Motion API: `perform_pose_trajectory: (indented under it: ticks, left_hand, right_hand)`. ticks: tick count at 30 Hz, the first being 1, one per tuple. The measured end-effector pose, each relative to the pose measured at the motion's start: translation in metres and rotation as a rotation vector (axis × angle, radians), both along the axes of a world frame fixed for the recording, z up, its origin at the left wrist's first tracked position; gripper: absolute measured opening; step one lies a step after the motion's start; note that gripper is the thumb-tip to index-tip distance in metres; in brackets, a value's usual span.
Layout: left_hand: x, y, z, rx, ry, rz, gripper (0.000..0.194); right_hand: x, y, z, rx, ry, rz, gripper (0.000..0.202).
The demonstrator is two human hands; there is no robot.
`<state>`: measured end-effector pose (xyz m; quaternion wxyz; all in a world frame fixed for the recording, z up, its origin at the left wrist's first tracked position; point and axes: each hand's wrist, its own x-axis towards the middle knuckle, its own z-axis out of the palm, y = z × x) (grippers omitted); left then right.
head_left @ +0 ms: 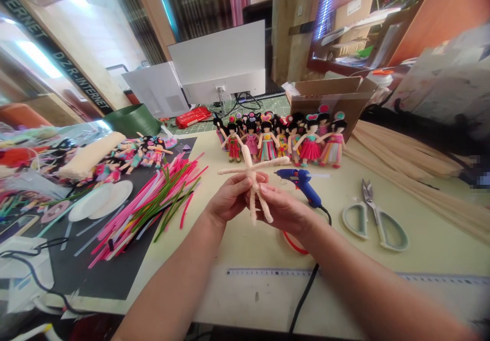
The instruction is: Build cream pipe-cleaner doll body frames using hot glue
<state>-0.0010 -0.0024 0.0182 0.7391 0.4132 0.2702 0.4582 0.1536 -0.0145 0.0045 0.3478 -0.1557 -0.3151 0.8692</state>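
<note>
A cream pipe-cleaner doll figure [249, 170] with a long head, two outstretched arms and two legs is held up over the table. My left hand [233, 195] pinches its body from the left. On the other side, my right hand [281, 205] grips it near the hips and legs, fingers closed. Parts of the fingers are hidden behind the figure. Just beyond my right hand lies a blue hot glue gun [302, 183] with a black cord. Farther right rest open scissors [369, 213] with grey-white handles.
Finished dolls [268, 142] stand in a row before a cardboard box [329, 96]. Pink and green pipe cleaners [153, 198] are heaped left, beside white discs [101, 200]. Beige strips [417, 167] lie right. A ruler [264, 272] runs along the front; a monitor [222, 60] stands behind.
</note>
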Motion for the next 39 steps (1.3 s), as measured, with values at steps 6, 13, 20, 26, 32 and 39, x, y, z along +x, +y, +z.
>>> perform_pose_trajectory:
  ticks: [6,13,20,26,32,39]
  left_hand:
    - [0.004,-0.003,0.006,0.015,0.017,-0.015,0.028]
    - [0.008,-0.006,0.008,0.023,0.059,0.008,0.037]
    - [0.006,-0.003,0.007,0.069,0.122,0.064,0.038]
    - [0.008,-0.002,0.007,0.102,0.139,0.095,0.033]
    - [0.006,-0.001,0.009,0.106,0.124,0.107,0.034]
    - [0.001,0.006,0.008,0.078,0.173,0.276,0.029]
  right_hand:
    - [0.001,0.001,-0.002,0.007,0.041,0.014,0.025]
    - [0.000,-0.001,0.003,-0.037,0.083,-0.030,0.023]
    - [-0.002,-0.001,0.008,-0.038,0.074,-0.051,0.023]
    - [-0.003,0.001,0.004,0.000,0.022,-0.111,0.025]
    - [0.001,0.001,0.007,0.080,-0.115,-0.123,0.023]
    - [0.003,-0.001,0.012,0.282,-0.438,-0.179,0.036]
